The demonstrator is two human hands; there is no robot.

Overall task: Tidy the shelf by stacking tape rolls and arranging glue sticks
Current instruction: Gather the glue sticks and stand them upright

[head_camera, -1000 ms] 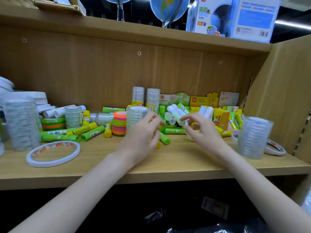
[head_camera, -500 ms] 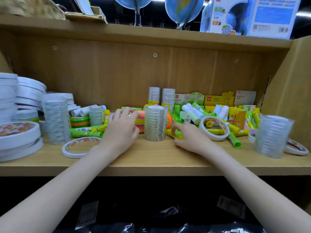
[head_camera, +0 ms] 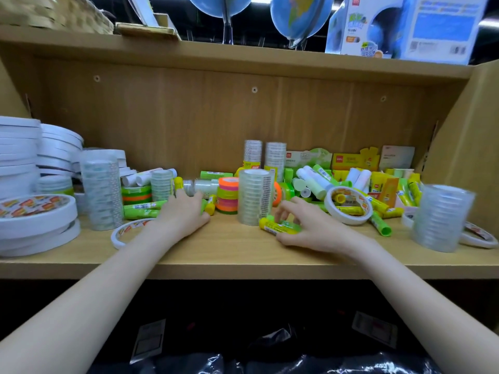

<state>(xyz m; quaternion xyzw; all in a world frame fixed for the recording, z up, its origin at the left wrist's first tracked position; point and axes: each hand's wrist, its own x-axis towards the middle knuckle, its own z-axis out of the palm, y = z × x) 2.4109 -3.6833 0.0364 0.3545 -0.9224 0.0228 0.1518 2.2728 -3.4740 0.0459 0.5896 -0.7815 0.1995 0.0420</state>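
Clear tape stack [head_camera: 255,196] between hands; white roll [head_camera: 348,205] right.

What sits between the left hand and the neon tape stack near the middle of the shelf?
Only a small yellow-capped glue stick lies between the left hand and the neon tape stack; its fingers already touch it.

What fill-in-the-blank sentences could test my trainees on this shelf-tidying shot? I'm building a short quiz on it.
1. The right hand grips a yellow-capped ____ lying on the shelf.
2. The tall clear tape stack stands ____ the two hands.
3. The neon tape stack has an ____ roll on top.
4. Glue sticks lie inside the white tape ring, to the ____ of the right hand.

Missing words: glue stick; between; orange; right
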